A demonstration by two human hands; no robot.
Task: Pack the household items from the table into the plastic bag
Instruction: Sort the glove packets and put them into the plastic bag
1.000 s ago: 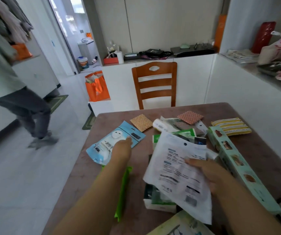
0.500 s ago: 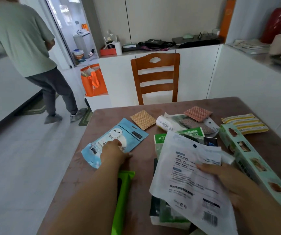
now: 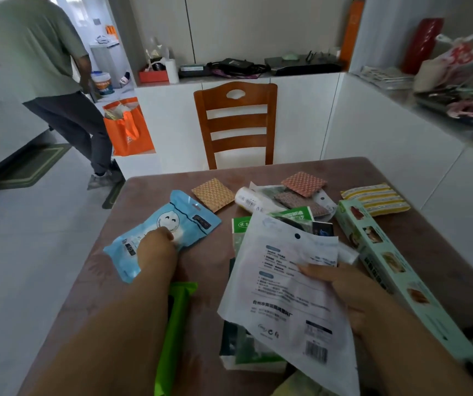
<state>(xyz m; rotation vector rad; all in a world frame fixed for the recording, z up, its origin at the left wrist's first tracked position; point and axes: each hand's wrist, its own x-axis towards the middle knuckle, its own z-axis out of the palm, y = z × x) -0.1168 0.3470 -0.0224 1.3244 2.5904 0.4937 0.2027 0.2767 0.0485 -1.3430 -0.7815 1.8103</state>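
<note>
**Gripping packets over a cluttered table**

Gripping the blue pouch (image 3: 162,234) at ten o'clock on the brown table (image 3: 418,238), the left hand (image 3: 158,250) curls round its middle. A green packet (image 3: 175,332) lies under that forearm. At four o'clock, the right hand (image 3: 341,284) pinches the white plastic bag (image 3: 289,287) above boxed goods; a long carton (image 3: 386,264) lies beside it.

Soft daylight enters through the far-left doorway (image 3: 98,30); wide-angle edges bend, and the right side blurs
</note>
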